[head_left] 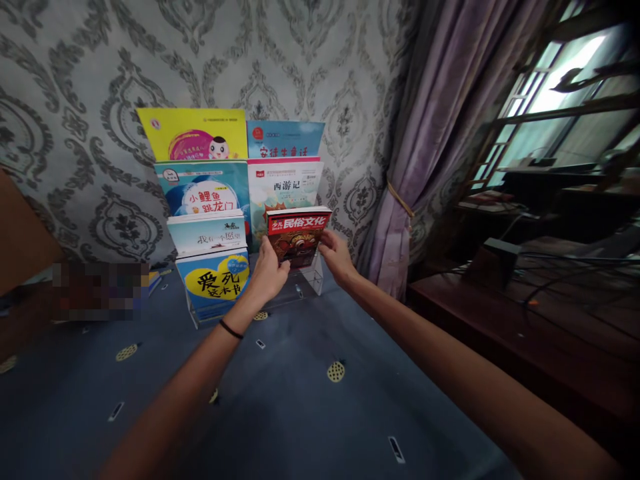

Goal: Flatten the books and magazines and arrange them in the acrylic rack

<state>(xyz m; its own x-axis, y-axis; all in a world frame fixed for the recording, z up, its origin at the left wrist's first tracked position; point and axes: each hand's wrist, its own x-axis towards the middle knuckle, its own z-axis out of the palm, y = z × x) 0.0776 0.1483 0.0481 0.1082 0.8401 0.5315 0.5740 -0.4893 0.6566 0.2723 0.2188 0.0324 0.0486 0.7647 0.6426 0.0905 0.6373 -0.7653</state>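
Note:
Between my two hands is a book [296, 244] with a red title band and a dark, mask-like cover picture. My left hand [269, 272] grips its left edge, and my right hand [337, 255] pinches its right edge. The book is upright in front of the right side of a clear tiered book rack [315, 279]. Just behind it stands a pale book [286, 180], with a blue book [286, 137] above. On the rack's left side are a yellow book [195, 130], a teal book [205, 190], a white book [207, 237] and a blue-and-yellow book [215, 283].
A dark blue patterned cloth [300, 413] covers the surface under the rack. Patterned wallpaper [345, 73] rises behind. At right hang a tied purple curtain [425, 133] and a dark wooden desk [500, 327] with cables. A brown box [25, 233] stands far left.

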